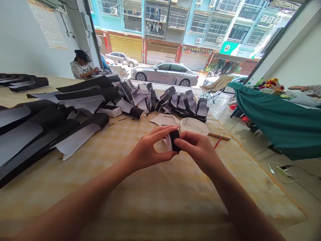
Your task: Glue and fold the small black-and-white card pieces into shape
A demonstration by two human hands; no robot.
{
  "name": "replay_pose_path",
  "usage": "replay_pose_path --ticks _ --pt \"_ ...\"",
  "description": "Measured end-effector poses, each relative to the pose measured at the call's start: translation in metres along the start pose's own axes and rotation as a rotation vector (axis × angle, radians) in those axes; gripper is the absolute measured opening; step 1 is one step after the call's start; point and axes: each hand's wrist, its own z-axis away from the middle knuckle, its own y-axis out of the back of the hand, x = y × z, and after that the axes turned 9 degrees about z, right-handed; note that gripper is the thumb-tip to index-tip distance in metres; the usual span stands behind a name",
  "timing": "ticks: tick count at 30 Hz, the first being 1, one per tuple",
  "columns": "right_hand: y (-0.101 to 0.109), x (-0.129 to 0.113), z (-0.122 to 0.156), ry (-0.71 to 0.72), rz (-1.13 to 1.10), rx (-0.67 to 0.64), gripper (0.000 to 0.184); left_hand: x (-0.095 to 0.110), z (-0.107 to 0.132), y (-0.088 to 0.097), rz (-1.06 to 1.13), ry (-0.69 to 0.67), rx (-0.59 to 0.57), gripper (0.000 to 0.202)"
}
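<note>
Between my two hands, above the table, is a small black-and-white folded paper piece (pixel 175 139). My left hand (pixel 152 145) grips it from the left, with fingers over the top and thumb below. On the right side, my right hand (pixel 197 147) pinches its black face with thumb and fingers. Just behind the hands lie a white round plate (pixel 194 125) with dark specks and a torn whitish sheet (pixel 164 119). A wooden stick (pixel 219 136) and a red pencil-like stick (pixel 219 140) rest right of my right hand.
Long black-and-white paper pieces (pixel 82 130) are heaped on the left of the table (pixel 140 201). Smaller folded ones (pixel 189 102) line the far edge. A person (pixel 82 65) sits at the far left. A green-draped table (pixel 276 124) stands right, with a power strip (pixel 283 171) on the floor.
</note>
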Motion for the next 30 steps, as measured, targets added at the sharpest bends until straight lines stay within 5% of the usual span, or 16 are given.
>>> replay_pose_path --ticks 8,19,30 --pt "0.0003 0.0 0.0 0.007 0.124 0.017 0.022 0.0029 -0.0007 0.0004 -0.009 0.026 -0.025 0.06" --pt "0.0009 0.0078 -0.0026 0.046 -0.032 -0.038 0.033 0.0011 0.0008 0.0012 -0.009 0.032 -0.057 0.063" --pt "-0.0011 -0.0015 0.0011 0.028 0.064 0.042 0.022 0.0036 -0.0015 0.0021 0.01 0.026 -0.041 0.06"
